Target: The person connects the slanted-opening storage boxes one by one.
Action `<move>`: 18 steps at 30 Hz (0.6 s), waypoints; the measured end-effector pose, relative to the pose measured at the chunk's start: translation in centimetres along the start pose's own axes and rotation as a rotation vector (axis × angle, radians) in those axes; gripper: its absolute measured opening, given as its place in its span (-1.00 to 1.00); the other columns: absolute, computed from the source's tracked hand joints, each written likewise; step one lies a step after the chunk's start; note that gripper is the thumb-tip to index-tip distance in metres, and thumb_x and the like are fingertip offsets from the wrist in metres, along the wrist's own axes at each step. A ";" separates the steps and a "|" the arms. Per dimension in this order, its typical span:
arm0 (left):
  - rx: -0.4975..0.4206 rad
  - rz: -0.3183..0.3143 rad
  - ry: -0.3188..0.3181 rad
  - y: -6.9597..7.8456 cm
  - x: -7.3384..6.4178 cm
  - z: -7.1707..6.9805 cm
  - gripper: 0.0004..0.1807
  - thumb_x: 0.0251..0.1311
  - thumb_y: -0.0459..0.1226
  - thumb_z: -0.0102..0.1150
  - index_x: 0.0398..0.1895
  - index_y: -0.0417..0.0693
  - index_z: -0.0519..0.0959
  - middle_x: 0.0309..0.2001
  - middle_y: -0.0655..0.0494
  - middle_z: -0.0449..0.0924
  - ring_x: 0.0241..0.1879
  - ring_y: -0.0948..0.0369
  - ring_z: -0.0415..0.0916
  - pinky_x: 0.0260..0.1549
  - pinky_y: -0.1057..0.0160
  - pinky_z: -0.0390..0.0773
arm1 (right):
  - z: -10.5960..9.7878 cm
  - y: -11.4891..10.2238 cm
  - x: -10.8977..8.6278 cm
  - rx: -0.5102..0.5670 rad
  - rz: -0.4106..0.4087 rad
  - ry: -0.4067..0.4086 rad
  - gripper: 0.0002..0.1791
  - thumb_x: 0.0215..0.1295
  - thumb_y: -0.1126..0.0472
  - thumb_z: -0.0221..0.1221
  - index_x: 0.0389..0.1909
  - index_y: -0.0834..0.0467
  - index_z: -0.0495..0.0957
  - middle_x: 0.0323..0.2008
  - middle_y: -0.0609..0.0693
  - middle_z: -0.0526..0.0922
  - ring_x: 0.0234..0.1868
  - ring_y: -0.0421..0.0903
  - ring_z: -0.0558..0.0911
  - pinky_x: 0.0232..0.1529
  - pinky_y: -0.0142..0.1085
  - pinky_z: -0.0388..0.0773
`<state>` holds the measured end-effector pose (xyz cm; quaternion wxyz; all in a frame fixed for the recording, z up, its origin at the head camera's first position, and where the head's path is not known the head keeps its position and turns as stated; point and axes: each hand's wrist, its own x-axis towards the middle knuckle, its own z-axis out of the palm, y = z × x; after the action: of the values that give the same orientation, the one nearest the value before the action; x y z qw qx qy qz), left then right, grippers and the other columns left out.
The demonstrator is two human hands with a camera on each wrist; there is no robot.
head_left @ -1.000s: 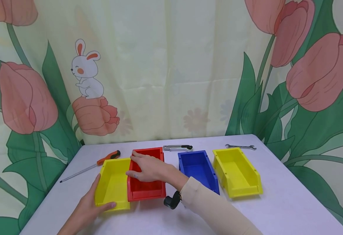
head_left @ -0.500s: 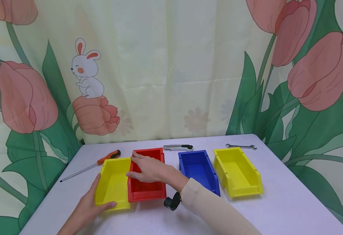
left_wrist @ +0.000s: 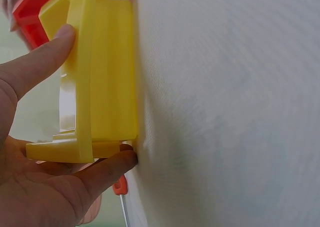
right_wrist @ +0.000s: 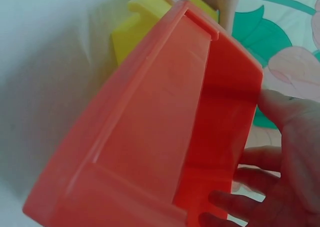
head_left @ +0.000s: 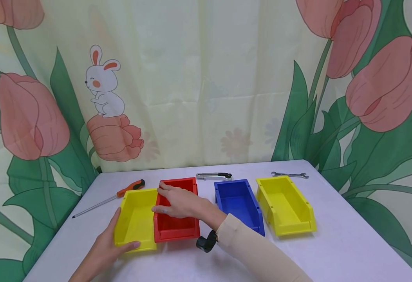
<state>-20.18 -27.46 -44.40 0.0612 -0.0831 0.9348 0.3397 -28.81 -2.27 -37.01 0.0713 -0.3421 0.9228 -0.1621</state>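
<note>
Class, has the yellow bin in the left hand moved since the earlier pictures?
No: against the screwdriver in the head view, that yellow bin shows no visible shift in any direction.

Soft light casts faint shadows on the tabletop [head_left: 350, 231].

A person's bare left hand [head_left: 102, 244] and bare right hand [head_left: 177, 201]. The right arm wears a long, plain sleeve [head_left: 262, 252] in pale beige, with soft creases near its cuff [head_left: 224, 227], which ends short of the hand. Beside the cuff, at the wrist, is a small black device [head_left: 207, 241] with a rounded, cylinder-like end and a curved upper part. The left wrist [head_left: 84, 268] is bare where it shows.
</note>
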 end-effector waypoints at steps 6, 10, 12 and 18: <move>0.009 -0.003 -0.002 0.1 0.1 -0.1 0.68 -0.15 0.34 0.60 0.74 -0.04 -0.44 0.63 -0.39 0.03 0.27 -0.25 0.37 0.31 -0.27 0.60 | 0.1 0.0 0.1 -0.008 -0.007 0.001 -0.16 0.47 -0.28 0.20 0.66 -0.13 0.21 0.70 -0.21 0.14 0.66 -0.10 0.31 0.38 -0.21 0.63; 0.011 -0.002 -0.002 0.2 0.2 -0.2 0.68 -0.16 0.35 0.59 0.74 -0.04 -0.43 0.62 -0.39 0.03 0.26 -0.24 0.37 0.29 -0.26 0.62 | 0.1 0.0 0.0 -0.004 0.003 -0.005 -0.16 0.46 -0.28 0.21 0.66 -0.13 0.21 0.70 -0.21 0.14 0.67 -0.10 0.30 0.39 -0.20 0.63; 0.008 -0.001 -0.003 0.1 0.2 -0.1 0.68 -0.16 0.35 0.60 0.74 -0.04 -0.43 0.62 -0.39 0.04 0.26 -0.24 0.38 0.29 -0.26 0.62 | 0.2 0.0 -0.1 -0.001 0.012 -0.011 -0.16 0.46 -0.27 0.22 0.66 -0.14 0.22 0.70 -0.22 0.14 0.67 -0.11 0.30 0.38 -0.20 0.64; 0.002 -0.006 -0.011 0.0 0.1 0.0 0.69 -0.17 0.34 0.60 0.74 -0.05 -0.43 0.61 -0.40 0.05 0.23 -0.23 0.38 0.27 -0.24 0.64 | 0.4 -0.1 -0.1 -0.002 0.025 -0.015 -0.15 0.43 -0.27 0.25 0.65 -0.16 0.23 0.70 -0.24 0.15 0.65 -0.11 0.32 0.30 -0.21 0.69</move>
<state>-20.26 -27.49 -44.41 0.0675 -0.0842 0.9345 0.3391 -28.56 -2.34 -37.37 0.0799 -0.3318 0.9267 -0.1575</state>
